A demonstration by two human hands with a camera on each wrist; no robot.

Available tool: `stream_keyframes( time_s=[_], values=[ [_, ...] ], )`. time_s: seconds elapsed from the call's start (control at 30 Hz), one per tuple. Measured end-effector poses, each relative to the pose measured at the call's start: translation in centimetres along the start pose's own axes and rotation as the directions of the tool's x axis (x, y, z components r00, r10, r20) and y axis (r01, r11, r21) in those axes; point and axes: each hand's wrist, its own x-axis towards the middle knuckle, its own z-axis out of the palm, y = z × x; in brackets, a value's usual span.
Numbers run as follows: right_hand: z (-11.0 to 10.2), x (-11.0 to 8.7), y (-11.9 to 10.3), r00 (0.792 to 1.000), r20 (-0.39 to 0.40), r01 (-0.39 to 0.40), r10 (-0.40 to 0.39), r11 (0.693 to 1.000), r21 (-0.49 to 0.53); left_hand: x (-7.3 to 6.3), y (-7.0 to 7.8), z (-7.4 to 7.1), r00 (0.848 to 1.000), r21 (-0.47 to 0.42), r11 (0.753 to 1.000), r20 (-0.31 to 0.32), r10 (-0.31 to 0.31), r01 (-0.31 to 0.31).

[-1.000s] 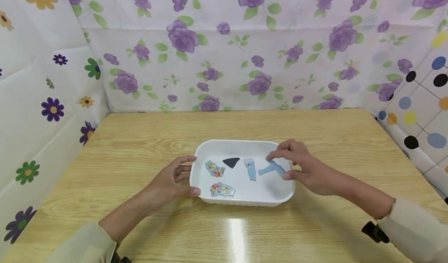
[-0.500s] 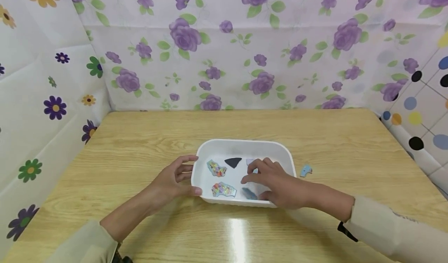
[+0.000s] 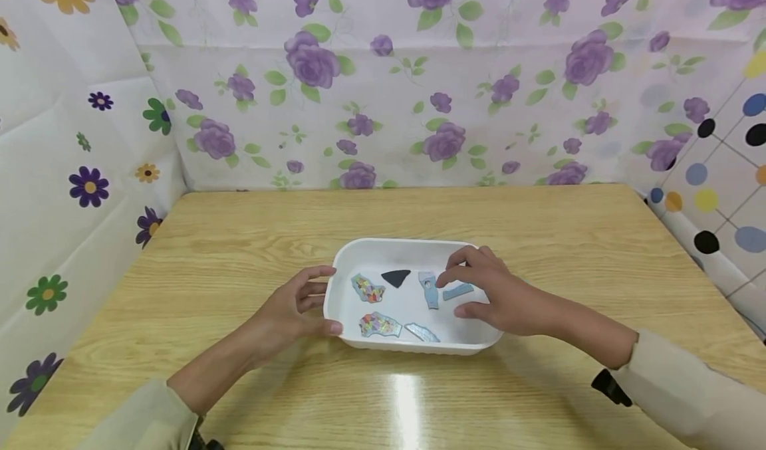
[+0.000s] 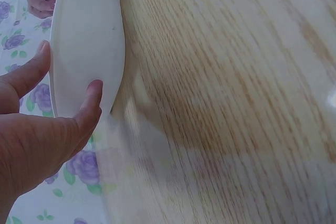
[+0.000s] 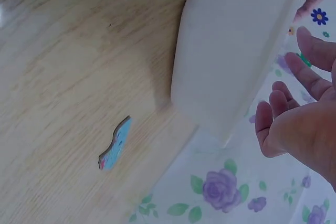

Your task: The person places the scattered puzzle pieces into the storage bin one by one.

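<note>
A white plastic tub stands on the table. My left hand grips its left end, thumb and a fingertip at the rim. In the left wrist view, a finger lies along its outer wall. My right hand hovers over the tub's right side, thumb and forefinger apart with nothing between them. Right by its fingertips lie a light blue flat piece and a blue strip. Also inside are two multicoloured pieces, one farther back and one nearer, a black piece and a pale grey-blue piece.
A blue piece with a dark edge lies on the table outside the tub's right end, hidden behind the right hand in the head view. Flower-patterned sheets surround the wood-grain table at the back and sides.
My right hand has moved a blue piece from the tub's right side to its front, let go, and drawn back rightward. The left hand stays at the tub's end.
</note>
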Motion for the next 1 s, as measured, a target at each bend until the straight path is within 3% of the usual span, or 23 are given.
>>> stream_keyframes(
  time_s=[0.2,0.33,0.67,0.83,1.0],
  values=[
    [-0.7,-0.8,0.6,0.994,-0.098,-0.058,0.057,0.998,-0.005,0.0,0.0,0.0,1.0,-0.002,1.0,0.001,0.001,-0.001],
    [-1.0,-1.4,1.2,0.974,-0.206,-0.101,0.097,0.995,-0.01,0.1,-0.1,0.0,1.0,-0.003,1.0,-0.004,0.004,-0.004],
    [-0.8,-2.9,2.8,0.922,-0.357,-0.169,0.152,0.986,-0.015,0.2,-0.2,0.0,1.0,-0.011,1.0,0.009,0.008,-0.008],
    [-1.2,-3.9,3.5,0.907,-0.379,-0.206,0.184,0.978,-0.018,0.2,-0.1,0.0,1.0,-0.008,1.0,0.009,0.006,-0.006],
    [-1.6,-4.7,4.6,0.909,-0.335,-0.277,0.249,0.96,-0.037,0.1,-0.1,0.0,1.0,-0.011,1.0,0.007,0.002,-0.002]
  ],
)
